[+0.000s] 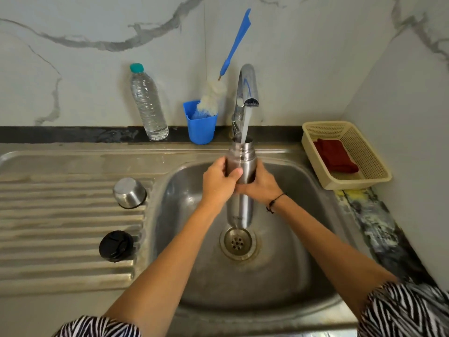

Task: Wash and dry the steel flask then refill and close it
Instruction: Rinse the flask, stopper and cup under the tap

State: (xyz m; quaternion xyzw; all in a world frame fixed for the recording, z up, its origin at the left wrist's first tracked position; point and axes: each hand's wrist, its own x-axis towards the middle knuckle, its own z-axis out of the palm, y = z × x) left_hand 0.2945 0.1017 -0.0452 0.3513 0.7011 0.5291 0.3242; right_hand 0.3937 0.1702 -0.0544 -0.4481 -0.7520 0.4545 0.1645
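The open steel flask stands upright over the sink bowl, its mouth right under the tap. Water runs from the spout into the flask. My left hand grips the flask's upper body from the left, thumb across the front. My right hand grips it from the right, slightly lower. The flask's lower part shows below both hands, above the drain. On the draining board lie the steel cup lid, upside down, and the black stopper.
A clear water bottle with a teal cap and a blue cup holding a bottle brush stand at the back wall. A cream basket with a red cloth sits right of the sink.
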